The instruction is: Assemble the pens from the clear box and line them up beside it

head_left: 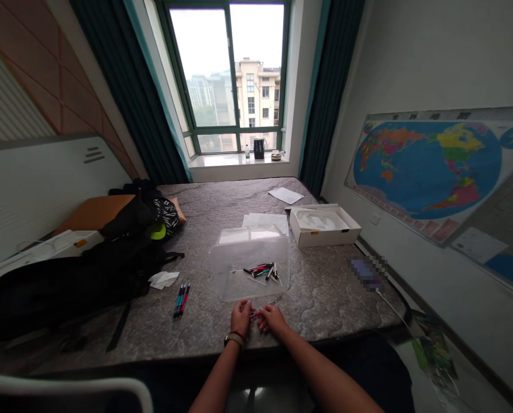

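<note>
My left hand (241, 318) and my right hand (273, 319) meet near the front edge of the mattress. Both are closed on a small red pen part (255, 314), its ends hidden by my fingers. Just beyond them lies a clear plastic bin (222, 287), apparently holding several loose pen parts (263, 271) in red, black, white and teal. To the left of my hands, several pens (181, 301) with blue, teal and red barrels lie side by side on the mattress.
A white open box (325, 238) and paper sheets (286, 195) lie beyond the bin. At left are a black bag (67, 281) and a crumpled tissue (163, 280). A pixelated device (366, 274) with a white cable sits at right.
</note>
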`<action>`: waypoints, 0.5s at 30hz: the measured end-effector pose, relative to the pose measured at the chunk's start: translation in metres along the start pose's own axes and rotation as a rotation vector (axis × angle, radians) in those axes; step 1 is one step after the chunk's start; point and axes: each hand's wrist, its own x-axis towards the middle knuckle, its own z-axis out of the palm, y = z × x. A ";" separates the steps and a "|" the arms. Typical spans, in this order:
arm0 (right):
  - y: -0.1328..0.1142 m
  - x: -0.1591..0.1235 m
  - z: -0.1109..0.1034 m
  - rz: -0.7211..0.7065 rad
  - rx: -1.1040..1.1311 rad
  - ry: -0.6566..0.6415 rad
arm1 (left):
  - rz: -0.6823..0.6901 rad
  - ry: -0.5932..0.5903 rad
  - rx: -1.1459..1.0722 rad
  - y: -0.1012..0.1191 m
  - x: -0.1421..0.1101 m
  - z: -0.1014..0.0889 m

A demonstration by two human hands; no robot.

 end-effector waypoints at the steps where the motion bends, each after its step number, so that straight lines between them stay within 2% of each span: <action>1: 0.000 0.000 -0.001 -0.005 0.013 -0.007 | -0.035 -0.041 -0.102 0.002 0.001 0.002; 6: 0.001 -0.001 -0.006 -0.011 0.140 -0.021 | -0.017 -0.167 -0.377 0.007 -0.007 0.010; 12: -0.001 -0.004 -0.013 0.004 0.269 -0.085 | 0.066 -0.221 -0.317 0.020 -0.009 0.018; 15: -0.001 -0.004 -0.015 0.015 0.294 -0.079 | 0.066 -0.167 -0.317 0.024 -0.002 0.019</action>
